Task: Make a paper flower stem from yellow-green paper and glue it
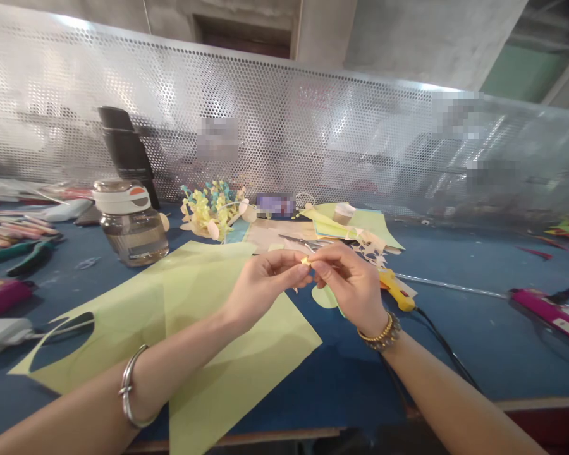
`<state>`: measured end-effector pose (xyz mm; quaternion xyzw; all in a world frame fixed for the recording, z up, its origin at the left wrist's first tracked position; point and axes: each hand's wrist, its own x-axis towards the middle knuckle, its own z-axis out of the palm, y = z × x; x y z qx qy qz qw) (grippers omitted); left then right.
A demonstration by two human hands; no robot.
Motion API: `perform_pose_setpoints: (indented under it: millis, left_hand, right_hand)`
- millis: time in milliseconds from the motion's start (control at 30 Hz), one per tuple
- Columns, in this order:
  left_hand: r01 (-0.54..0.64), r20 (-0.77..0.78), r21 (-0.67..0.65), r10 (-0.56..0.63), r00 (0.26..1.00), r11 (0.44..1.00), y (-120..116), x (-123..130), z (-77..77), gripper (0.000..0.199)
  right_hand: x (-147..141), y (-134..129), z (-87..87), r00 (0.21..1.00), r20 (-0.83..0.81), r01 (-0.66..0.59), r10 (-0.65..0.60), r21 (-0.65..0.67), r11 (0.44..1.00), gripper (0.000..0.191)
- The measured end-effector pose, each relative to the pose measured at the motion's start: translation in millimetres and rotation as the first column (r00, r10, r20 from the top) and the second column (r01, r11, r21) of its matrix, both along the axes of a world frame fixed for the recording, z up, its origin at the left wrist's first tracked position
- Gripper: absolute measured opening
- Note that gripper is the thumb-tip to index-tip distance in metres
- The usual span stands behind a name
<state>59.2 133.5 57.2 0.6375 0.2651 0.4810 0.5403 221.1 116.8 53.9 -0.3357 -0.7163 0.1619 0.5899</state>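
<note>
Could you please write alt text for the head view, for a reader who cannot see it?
A person's left hand and right hand pinch a tiny yellow piece together, over a blue table. Lime sheets lie beneath the left forearm; beyond them stand a lidded bottle and yellow and blue flowers, with a yellow corded tool beside the right hand.

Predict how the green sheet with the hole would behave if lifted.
The sheet would probably flop, being broad and thin. It should feel light, as it looks like plain paper. Its narrow strip beside the hole might tear, since little material is left there.
</note>
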Motion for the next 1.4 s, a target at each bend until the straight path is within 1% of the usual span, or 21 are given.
perform_pose_setpoints:
  millis: [100,267,467,567,633,700,767,800,833,867,900,933,967,1000,1100,1200,1233,1267,1333,1367,1400]
  left_hand:
    - [0.056,0.033,-0.017,-0.055,0.998,0.998,1.7,0.2,-1.4,0.015]
    - [0.080,0.066,-0.022,-0.078,0.995,0.997,2.7,-0.2,-2.2,0.013]
    - [0.041,0.078,-0.062,-0.037,0.996,0.997,2.1,-0.4,-2.3,0.015]
    - [0.024,0.068,-0.088,-0.018,0.998,0.996,3.3,-1.0,-2.3,0.017]
    - [0.002,0.060,-0.105,0.004,0.998,0.995,4.5,-1.6,-2.4,0.017]
    - [-0.019,0.047,-0.122,0.025,0.999,0.992,5.6,-2.0,-2.4,0.016]
    - [-0.042,0.024,-0.130,0.045,0.999,0.991,6.2,-1.9,-2.5,0.016]
    - [-0.056,0.012,-0.133,0.058,0.998,0.990,6.3,-1.7,-2.5,0.016]
    - [-0.069,-0.002,-0.137,0.069,0.998,0.988,6.4,-1.3,-2.6,0.017]
    - [-0.081,-0.015,-0.140,0.079,0.997,0.987,6.5,-0.9,-2.8,0.017]
    - [-0.090,-0.027,-0.146,0.087,0.996,0.985,6.6,-0.4,-3.0,0.017]
    - [-0.096,-0.039,-0.152,0.091,0.995,0.984,6.8,0.1,-3.5,0.018]
    - [-0.098,-0.048,-0.156,0.092,0.995,0.983,7.1,0.5,-4.0,0.018]
    - [-0.098,-0.055,-0.156,0.090,0.994,0.983,7.5,0.9,-4.7,0.018]
    - [-0.097,-0.068,-0.157,0.088,0.994,0.983,9.0,1.2,-7.0,0.019]
    - [-0.107,-0.063,-0.177,0.097,0.993,0.978,10.5,0.5,-8.3,0.018]
    - [-0.110,-0.058,-0.185,0.101,0.993,0.977,11.0,0.2,-8.3,0.018]
    - [-0.109,-0.053,-0.190,0.101,0.994,0.976,11.5,0.0,-8.1,0.018]
    - [-0.111,-0.046,-0.200,0.104,0.994,0.973,12.6,-0.4,-7.6,0.016]
    - [-0.115,-0.047,-0.203,0.108,0.993,0.972,13.2,-0.5,-7.5,0.016]
    - [-0.124,-0.051,-0.201,0.116,0.992,0.972,13.8,-0.5,-7.6,0.016]
  right_hand:
    - [-0.5,0.3,0.9,0.997,-0.062,-0.051,0.046,-0.078,0.996,0.010]
    - [0.1,-0.7,0.3,0.998,-0.033,-0.055,0.054,-0.049,0.997,0.010]
    - [-1.6,-2.2,-2.4,0.998,0.051,0.021,-0.022,0.025,0.999,0.011]
    - [-1.9,-2.1,-0.5,0.996,0.081,0.040,-0.042,0.030,0.999,0.011]
    - [5.2,-0.8,5.0,0.991,0.098,0.087,-0.087,0.009,0.996,0.012]
    - [23.5,1.6,13.5,0.973,0.149,0.184,-0.177,-0.031,0.982,0.016]
    - [54.2,4.2,21.8,0.904,0.319,0.319,-0.284,-0.065,0.945,0.019]
    - [73.1,5.0,24.7,0.827,0.426,0.428,-0.367,-0.054,0.902,0.020]
    - [93.1,5.2,26.3,0.724,0.540,0.530,-0.429,-0.037,0.847,0.020]
    - [112.9,4.8,26.4,0.612,0.661,0.614,-0.434,-0.052,0.787,0.025]
    - [131.4,3.8,25.1,0.509,0.775,0.681,-0.374,-0.097,0.726,0.034]
    - [147.3,2.5,22.5,0.439,0.841,0.735,-0.315,-0.134,0.665,0.040]
    - [159.9,1.3,18.8,0.409,0.871,0.771,-0.273,-0.170,0.614,0.042]
    - [168.7,0.4,14.3,0.424,0.872,0.779,-0.243,-0.215,0.589,0.042]
    - [175.4,3.0,-0.3,0.565,0.819,0.707,-0.100,-0.419,0.570,0.048]
    - [169.7,10.3,-9.9,0.618,0.783,0.685,-0.070,-0.492,0.538,0.048]
    - [168.7,12.0,-10.9,0.646,0.761,0.676,-0.067,-0.529,0.513,0.047]
    - [168.6,12.7,-10.7,0.695,0.716,0.650,-0.065,-0.588,0.482,0.045]
    - [169.4,11.1,-7.4,0.845,0.531,0.504,-0.069,-0.747,0.434,0.042]
    - [168.9,9.0,-4.5,0.915,0.394,0.389,-0.085,-0.810,0.438,0.040]
    - [166.9,6.5,-1.2,0.964,0.246,0.264,-0.100,-0.845,0.465,0.039]
